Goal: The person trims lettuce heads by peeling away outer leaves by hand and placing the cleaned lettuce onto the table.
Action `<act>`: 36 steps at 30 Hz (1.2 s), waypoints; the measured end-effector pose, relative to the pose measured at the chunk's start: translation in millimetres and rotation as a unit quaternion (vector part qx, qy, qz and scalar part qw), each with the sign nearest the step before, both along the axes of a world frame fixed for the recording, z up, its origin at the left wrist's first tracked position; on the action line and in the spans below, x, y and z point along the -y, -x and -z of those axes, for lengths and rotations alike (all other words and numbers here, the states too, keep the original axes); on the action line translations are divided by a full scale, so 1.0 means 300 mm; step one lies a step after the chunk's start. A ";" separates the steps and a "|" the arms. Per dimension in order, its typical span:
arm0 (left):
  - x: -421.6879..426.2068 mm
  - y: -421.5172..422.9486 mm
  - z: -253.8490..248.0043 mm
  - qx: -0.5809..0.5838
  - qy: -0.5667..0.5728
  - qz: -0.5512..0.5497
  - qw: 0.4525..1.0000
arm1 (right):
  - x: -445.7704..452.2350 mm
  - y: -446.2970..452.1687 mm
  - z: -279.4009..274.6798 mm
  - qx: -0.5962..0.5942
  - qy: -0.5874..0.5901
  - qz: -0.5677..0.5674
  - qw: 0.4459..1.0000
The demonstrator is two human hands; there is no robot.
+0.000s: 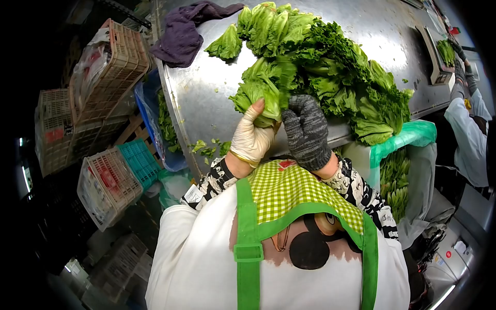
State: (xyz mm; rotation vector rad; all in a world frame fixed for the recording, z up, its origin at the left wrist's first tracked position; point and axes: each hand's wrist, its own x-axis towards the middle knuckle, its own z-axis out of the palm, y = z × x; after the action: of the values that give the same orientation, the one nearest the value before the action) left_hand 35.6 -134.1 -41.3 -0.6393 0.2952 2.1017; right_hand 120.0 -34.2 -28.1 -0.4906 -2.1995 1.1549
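My left hand (252, 135), in a pale thin glove, is closed around a head of green lettuce (257, 89) above the table's near edge. Its thumb presses on the leaves, and the stem end points toward me. Close beside it, my right hand (307, 133) wears a grey knitted glove with the fingers curled in. A motion-blurred green strip (285, 77) rises from the fingertips; whether it is a leaf or something else is unclear. A large pile of lettuce (330, 62) lies just beyond both hands, with a single lettuce head (226, 44) at its left.
The metal table (201, 98) carries a purple cloth (186, 31) and leaf scraps (209, 148). At right stands a green-rimmed, lined bin (403, 135) holding greens. A blue tub (150, 111) and stacked crates (111, 67) stand left. Another person (467, 134) works at far right.
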 end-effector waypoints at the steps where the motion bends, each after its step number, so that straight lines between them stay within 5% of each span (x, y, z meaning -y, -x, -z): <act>1: -0.003 0.007 -0.019 0.007 -0.005 -0.012 1.000 | 0.005 -0.003 -0.006 -0.006 0.038 0.006 0.999; 7: 0.031 0.046 -0.010 -0.045 -0.001 -0.028 0.999 | 0.003 -0.012 -0.054 -0.035 0.304 0.067 0.950; 8: 0.040 0.055 0.003 -0.056 0.002 -0.039 0.998 | -0.039 -0.032 -0.032 0.047 0.145 0.040 0.988; 11: 0.059 0.070 -0.005 -0.080 0.000 -0.038 0.996 | -0.056 -0.024 0.019 0.140 0.317 -0.031 0.937; 15: 0.055 0.050 -0.018 -0.120 0.047 -0.022 0.991 | -0.001 -0.013 0.023 0.094 0.346 -0.037 0.933; 19: 0.050 0.018 -0.005 -0.146 0.080 0.012 0.986 | -0.048 0.015 -0.007 0.093 0.084 -0.087 0.988; 23: 0.045 -0.007 0.016 -0.155 0.102 0.000 0.983 | -0.044 0.008 0.030 0.149 0.040 -0.090 0.984; 24: 0.041 -0.011 0.010 -0.166 0.108 -0.007 0.980 | -0.046 0.000 0.061 0.103 -0.257 -0.081 0.957; 28: 0.030 -0.021 0.013 -0.196 0.114 -0.021 0.974 | -0.065 0.000 0.142 0.153 -0.192 -0.087 0.965; 31: 0.009 -0.033 -0.009 -0.224 0.153 -0.051 0.961 | -0.057 0.010 0.082 0.193 0.059 -0.121 0.972; 32: 0.012 -0.034 -0.015 -0.222 0.143 -0.055 0.963 | -0.046 0.010 0.146 0.140 0.388 -0.079 0.907; 33: 0.021 -0.032 -0.021 -0.220 0.133 -0.058 0.965 | -0.030 0.030 0.160 0.024 0.655 0.050 0.753; 35: 0.040 -0.013 -0.028 -0.226 0.112 -0.055 0.966 | -0.091 0.020 0.144 0.091 0.751 0.149 0.637; 36: 0.048 0.005 -0.036 -0.225 0.087 -0.032 0.970 | -0.117 0.000 0.171 0.194 0.661 0.037 0.724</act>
State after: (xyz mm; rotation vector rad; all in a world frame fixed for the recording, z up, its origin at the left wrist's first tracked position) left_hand 34.2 -148.4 -30.6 -0.2649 0.7268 2.2858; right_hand 119.9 0.9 -79.4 -1.4508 -1.1804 2.6477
